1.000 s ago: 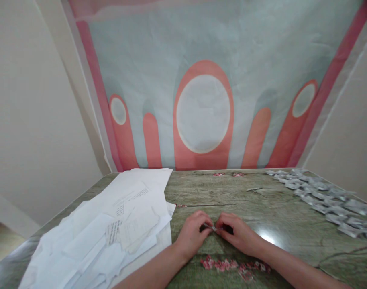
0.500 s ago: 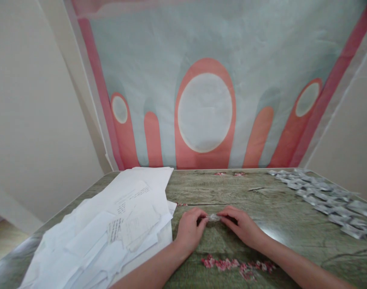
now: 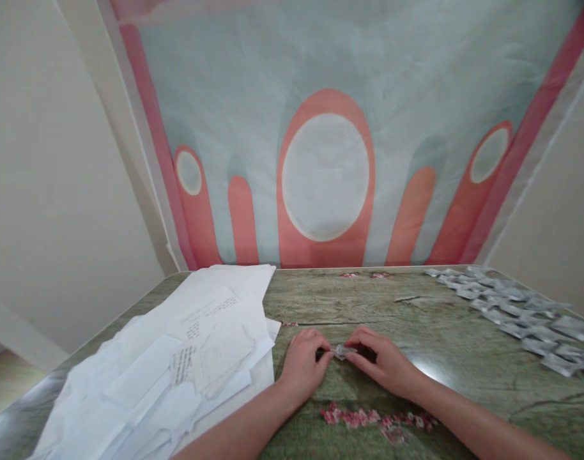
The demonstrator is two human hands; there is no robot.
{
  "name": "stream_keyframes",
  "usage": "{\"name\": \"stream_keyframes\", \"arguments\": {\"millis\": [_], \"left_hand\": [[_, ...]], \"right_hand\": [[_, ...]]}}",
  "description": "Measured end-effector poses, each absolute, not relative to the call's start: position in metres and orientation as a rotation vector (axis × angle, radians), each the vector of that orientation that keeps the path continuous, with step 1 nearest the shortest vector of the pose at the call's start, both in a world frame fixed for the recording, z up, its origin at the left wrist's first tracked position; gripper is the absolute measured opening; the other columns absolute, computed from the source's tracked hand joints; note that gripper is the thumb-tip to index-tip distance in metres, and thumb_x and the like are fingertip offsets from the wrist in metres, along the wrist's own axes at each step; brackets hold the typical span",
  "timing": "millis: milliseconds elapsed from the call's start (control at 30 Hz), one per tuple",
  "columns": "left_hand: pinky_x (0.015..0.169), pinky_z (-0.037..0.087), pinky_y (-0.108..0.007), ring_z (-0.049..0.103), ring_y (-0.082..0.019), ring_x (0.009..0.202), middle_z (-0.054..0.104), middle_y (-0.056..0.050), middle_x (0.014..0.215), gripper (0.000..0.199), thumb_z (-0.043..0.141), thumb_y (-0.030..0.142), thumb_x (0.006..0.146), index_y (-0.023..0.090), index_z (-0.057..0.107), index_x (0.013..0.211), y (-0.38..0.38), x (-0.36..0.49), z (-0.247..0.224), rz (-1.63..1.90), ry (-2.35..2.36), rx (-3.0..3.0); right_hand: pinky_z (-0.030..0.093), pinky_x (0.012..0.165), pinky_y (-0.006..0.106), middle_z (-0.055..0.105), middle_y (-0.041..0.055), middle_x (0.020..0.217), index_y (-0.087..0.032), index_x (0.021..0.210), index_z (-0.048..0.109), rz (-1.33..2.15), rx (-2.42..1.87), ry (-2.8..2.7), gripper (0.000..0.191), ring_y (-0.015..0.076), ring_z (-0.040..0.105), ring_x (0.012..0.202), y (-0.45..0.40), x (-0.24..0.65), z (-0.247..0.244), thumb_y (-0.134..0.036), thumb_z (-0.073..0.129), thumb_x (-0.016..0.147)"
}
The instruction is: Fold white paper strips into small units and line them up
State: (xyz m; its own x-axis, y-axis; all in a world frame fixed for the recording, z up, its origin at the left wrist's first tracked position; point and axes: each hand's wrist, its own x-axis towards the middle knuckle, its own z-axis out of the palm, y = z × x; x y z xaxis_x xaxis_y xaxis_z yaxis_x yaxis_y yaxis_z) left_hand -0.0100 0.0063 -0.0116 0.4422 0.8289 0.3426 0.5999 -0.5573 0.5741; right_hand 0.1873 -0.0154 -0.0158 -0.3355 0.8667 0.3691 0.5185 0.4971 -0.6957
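Between my two hands is a small twisted paper packet (image 3: 340, 351), greyish white and crumpled in the middle. My left hand (image 3: 305, 359) pinches its left end between thumb and forefinger. The right end sits at the thumb and fingers of my right hand (image 3: 379, 358), which are also closed in a pinch. Both hands rest low over the wood-patterned table (image 3: 330, 300). What the packet has inside cannot be seen.
White paper sheets and torn pieces (image 3: 177, 358) pile up on the left, some printed. Several rows of similar greyish packets (image 3: 517, 313) lie at the right. Pink flower prints (image 3: 356, 417) mark the tabletop. A patterned sheet (image 3: 325, 179) hangs behind the table.
My right hand's fingers have shifted slightly left, closer to my left hand, and the packet between them looks shorter and more bunched. My left hand has hardly moved.
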Motion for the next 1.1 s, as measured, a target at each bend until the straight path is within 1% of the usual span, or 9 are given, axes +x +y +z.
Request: {"name": "stream_keyframes", "arguments": {"millis": [100,267,433,700,833,1000,1100], "left_hand": [[0.078,0.038,-0.032,0.052,-0.02,0.084,0.06,-0.003,0.081,0.003,0.062,0.017,0.075,0.019,0.063,0.073,0.005,-0.01,-0.01,0.852,1.182,2.34],[0.078,0.038,-0.031,0.052,-0.02,0.086,0.059,-0.003,0.082,0.004,0.062,0.018,0.076,0.02,0.065,0.076,0.004,-0.011,-0.01,0.823,1.113,2.366],[0.078,0.038,-0.03,0.051,-0.02,0.086,0.059,-0.002,0.082,0.003,0.064,0.016,0.075,0.02,0.064,0.075,0.004,-0.011,-0.009,0.785,1.065,2.379],[0.079,0.037,-0.03,0.051,-0.019,0.086,0.06,-0.003,0.083,0.005,0.063,0.014,0.075,0.019,0.064,0.076,0.004,-0.01,-0.011,0.777,1.004,2.415],[0.08,0.037,-0.03,0.052,-0.019,0.087,0.06,-0.003,0.084,0.007,0.062,0.015,0.076,0.02,0.064,0.081,0.003,-0.01,-0.011,0.773,0.997,2.42],[0.082,0.038,-0.031,0.052,-0.02,0.09,0.061,-0.004,0.09,0.024,0.062,0.02,0.076,0.019,0.058,0.099,0.002,-0.01,-0.011,0.853,1.062,2.285],[0.079,0.04,-0.029,0.055,-0.019,0.086,0.063,-0.003,0.088,0.017,0.059,0.024,0.078,0.019,0.06,0.094,0.002,-0.009,-0.009,0.863,1.081,2.172]], "right_hand": [[0.043,0.075,0.03,0.059,0.0055,0.085,-0.019,0.085,0.062,0.617,-1.095,-1.982,0.014,0.0177,0.055,0.081,-0.018,0.184,-0.01,-0.028,0.052,0.083],[0.044,0.073,0.029,0.059,0.0044,0.081,-0.019,0.079,0.064,0.65,-1.139,-2.008,0.011,0.017,0.055,0.078,-0.021,0.18,-0.011,-0.024,0.054,0.081],[0.043,0.069,0.026,0.059,0.0022,0.075,-0.019,0.073,0.063,0.646,-1.219,-1.993,0.014,0.0156,0.056,0.074,-0.017,0.18,-0.017,-0.02,0.052,0.082],[0.04,0.066,0.028,0.057,0.0014,0.072,-0.02,0.072,0.061,0.589,-1.323,-1.943,0.011,0.0168,0.053,0.07,-0.016,0.178,-0.024,-0.016,0.052,0.077],[0.039,0.066,0.028,0.058,0.0016,0.072,-0.02,0.072,0.06,0.595,-1.349,-1.902,0.009,0.0175,0.052,0.07,-0.018,0.176,-0.024,-0.014,0.054,0.073],[0.04,0.063,0.027,0.059,0.0006,0.069,-0.019,0.072,0.061,0.692,-1.325,-1.827,0.009,0.0166,0.053,0.067,-0.018,0.177,-0.02,-0.021,0.053,0.077],[0.042,0.061,0.026,0.061,0.0004,0.068,-0.018,0.076,0.061,0.784,-1.298,-1.764,0.016,0.0159,0.055,0.065,-0.018,0.177,-0.019,-0.029,0.051,0.081]]}}
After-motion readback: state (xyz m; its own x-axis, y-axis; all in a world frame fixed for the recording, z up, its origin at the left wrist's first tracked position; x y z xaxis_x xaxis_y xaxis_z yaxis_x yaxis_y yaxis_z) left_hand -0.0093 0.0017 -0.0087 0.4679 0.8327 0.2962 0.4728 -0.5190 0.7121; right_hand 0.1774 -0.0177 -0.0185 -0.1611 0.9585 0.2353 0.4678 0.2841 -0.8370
